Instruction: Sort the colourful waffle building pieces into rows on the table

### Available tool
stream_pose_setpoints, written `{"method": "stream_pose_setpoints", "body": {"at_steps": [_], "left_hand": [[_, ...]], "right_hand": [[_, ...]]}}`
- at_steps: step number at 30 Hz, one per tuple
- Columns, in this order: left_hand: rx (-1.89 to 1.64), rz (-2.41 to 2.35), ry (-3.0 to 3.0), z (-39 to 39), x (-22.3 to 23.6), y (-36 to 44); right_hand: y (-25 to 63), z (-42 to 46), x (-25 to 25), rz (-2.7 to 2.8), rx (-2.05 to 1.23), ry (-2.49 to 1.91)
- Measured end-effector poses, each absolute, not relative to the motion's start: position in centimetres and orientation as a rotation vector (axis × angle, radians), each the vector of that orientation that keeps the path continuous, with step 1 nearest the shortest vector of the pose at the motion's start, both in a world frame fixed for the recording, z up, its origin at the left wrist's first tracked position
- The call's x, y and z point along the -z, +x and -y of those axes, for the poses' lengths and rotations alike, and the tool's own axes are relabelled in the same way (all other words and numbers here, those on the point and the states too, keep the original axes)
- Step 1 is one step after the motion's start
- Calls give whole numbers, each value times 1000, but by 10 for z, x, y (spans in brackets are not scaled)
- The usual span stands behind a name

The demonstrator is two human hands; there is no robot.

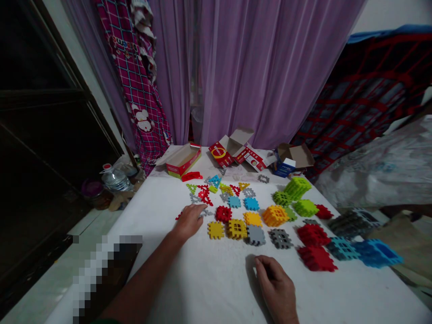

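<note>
My left hand (191, 221) reaches over the far left part of the white table, palm down, with index finger and thumb apart. A grey triangular building piece (206, 213) lies beside its fingertips, and a bit of a red piece (178, 216) shows at its other side. What lies beneath the palm is hidden. Closer to me, my right hand (276, 285) rests on its side with fingers loosely curled and nothing visible in them. Nearest to it are a dark grey stack (280, 238) and a grey square stack (255, 235) of notched building pieces.
Red stacks (316, 258), a teal stack (343, 248) and a blue stack (380, 253) stand at the right. Lime stacks (297, 188) are farther back. Loose triangles (205, 195) lie mid-table. Opened cardboard boxes (184, 161) line the far edge before purple curtains (256, 72).
</note>
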State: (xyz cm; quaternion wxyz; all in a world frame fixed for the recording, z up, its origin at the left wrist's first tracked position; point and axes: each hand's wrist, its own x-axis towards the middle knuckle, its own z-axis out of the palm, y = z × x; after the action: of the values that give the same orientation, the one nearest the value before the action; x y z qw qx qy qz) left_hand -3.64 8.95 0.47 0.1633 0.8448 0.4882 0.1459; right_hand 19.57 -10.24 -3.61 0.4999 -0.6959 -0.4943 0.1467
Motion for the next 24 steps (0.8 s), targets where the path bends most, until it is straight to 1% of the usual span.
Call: {"method": "stream_pose_setpoints", "body": {"at_steps": [3,6,9,14,18,21,24], "left_hand": [[-495,-1398,2392,-97,-4,-40],[-537,-1560,2384,-115,-10,-51],[-408,-1669,2428,-131,-20,-59],[-215,-1679,2511,-140,-28,-56],[-332,-1663,2505,-143,-29,-61],[-458,-1545,2419,-140,-30,-70],[-482,-1458,2280,-133,-32,-76]], "right_hand": [[196,102,36,1194,-359,-1683],[198,102,36,1219,-368,-1674],[199,101,34,1248,-366,-1660],[196,100,28,1208,-354,-1675],[194,101,27,1218,-351,-1669],[196,101,28,1208,-363,-1675],[198,100,31,1211,-383,-1687]]}}
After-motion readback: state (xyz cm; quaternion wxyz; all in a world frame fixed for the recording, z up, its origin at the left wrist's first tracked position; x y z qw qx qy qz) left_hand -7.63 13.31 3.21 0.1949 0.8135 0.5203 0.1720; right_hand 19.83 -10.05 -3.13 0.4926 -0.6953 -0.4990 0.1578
